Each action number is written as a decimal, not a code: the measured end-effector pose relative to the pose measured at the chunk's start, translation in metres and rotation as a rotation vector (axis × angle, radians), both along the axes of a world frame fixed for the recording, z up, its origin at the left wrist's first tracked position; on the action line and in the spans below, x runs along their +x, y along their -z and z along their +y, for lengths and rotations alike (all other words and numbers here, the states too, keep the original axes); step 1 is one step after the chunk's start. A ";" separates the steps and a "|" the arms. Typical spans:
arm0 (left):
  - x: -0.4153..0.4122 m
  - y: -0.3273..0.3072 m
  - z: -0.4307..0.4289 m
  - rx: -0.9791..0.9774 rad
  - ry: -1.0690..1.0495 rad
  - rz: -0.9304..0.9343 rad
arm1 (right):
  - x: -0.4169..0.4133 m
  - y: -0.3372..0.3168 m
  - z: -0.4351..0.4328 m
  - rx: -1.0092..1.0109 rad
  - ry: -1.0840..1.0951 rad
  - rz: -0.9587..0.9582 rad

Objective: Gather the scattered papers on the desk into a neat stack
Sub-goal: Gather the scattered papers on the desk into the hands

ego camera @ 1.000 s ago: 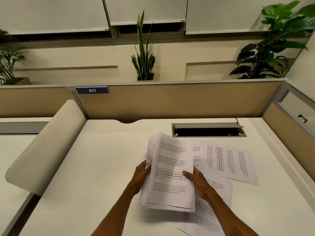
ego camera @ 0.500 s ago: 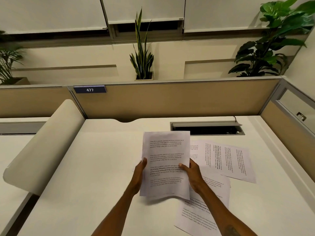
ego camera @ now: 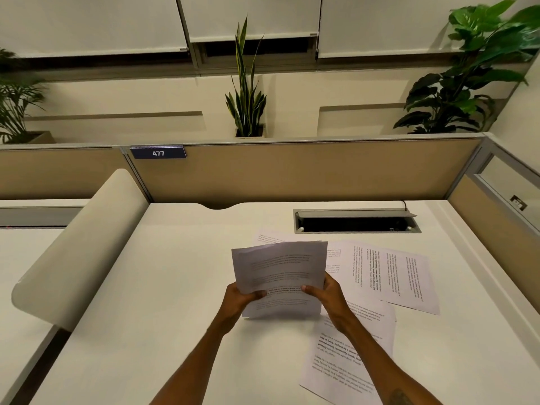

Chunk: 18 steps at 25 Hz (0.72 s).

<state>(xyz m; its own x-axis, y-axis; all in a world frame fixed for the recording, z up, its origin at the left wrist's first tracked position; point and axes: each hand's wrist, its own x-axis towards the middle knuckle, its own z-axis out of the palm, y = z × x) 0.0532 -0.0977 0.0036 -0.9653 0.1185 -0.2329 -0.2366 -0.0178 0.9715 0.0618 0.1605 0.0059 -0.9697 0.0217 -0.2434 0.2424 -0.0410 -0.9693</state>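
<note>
Both hands hold a bundle of papers [ego camera: 279,276] upright above the surface [ego camera: 163,287], its print blurred. The left hand [ego camera: 238,299] has its grip clamped on the bundle's left edge, the right hand [ego camera: 327,293] on the right edge, thumbs across the front. Just right of that grip a sideways sheet [ego camera: 388,276] lies flat; below it, under the right forearm, another sheet [ego camera: 342,366]. A further page [ego camera: 268,238] peeks out behind the bundle.
</note>
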 end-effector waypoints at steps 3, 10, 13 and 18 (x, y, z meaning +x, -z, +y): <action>0.003 0.002 0.006 0.025 -0.018 -0.006 | 0.002 0.004 0.001 -0.003 0.020 -0.004; 0.002 0.000 0.015 0.063 -0.045 -0.021 | 0.000 0.001 -0.006 -0.027 0.107 0.024; 0.000 0.005 0.016 0.052 -0.036 -0.049 | 0.004 0.004 -0.002 -0.026 0.075 0.014; -0.002 0.006 0.022 0.048 -0.047 -0.045 | 0.002 0.000 -0.004 -0.021 0.089 0.033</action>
<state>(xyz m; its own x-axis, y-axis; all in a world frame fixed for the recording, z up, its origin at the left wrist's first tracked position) 0.0517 -0.0762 -0.0025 -0.9588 0.0854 -0.2709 -0.2774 -0.0766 0.9577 0.0634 0.1566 0.0057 -0.9716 0.1039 -0.2126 0.2048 -0.0815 -0.9754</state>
